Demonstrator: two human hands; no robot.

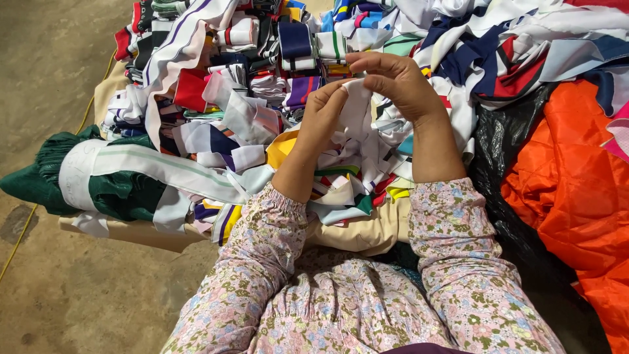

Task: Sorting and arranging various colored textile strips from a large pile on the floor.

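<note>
Looking down from the head camera, both hands are raised together above a big heap of cloth scraps (262,85), and they hold the same white strip of fabric (357,108) between them. The left hand (322,115) is closed on the left edge of the strip, with its fingertips pinching the cloth from the side and the wrist bent upward. The right hand (396,82) is closed on the top of the strip, the thumb and the first fingers pressing it from above, so the two hands are almost touching each other. The white strip hangs down from the fingers and its lower end goes into the pile of mixed pieces just below the wrists. Both arms wear sleeves (452,242) with a small pink flower pattern, and the same pattern covers the lap at the bottom of the picture. The heap holds pieces in white, navy, red, purple, yellow and green, many of them with stripes. At the left lies a dark green bundle (118,193) with a white band across it, on a beige cloth (367,233). At the right there is a black plastic sheet (508,164), and beside it a bright orange fabric (570,190). The concrete floor (59,72) is visible at the left side.
</note>
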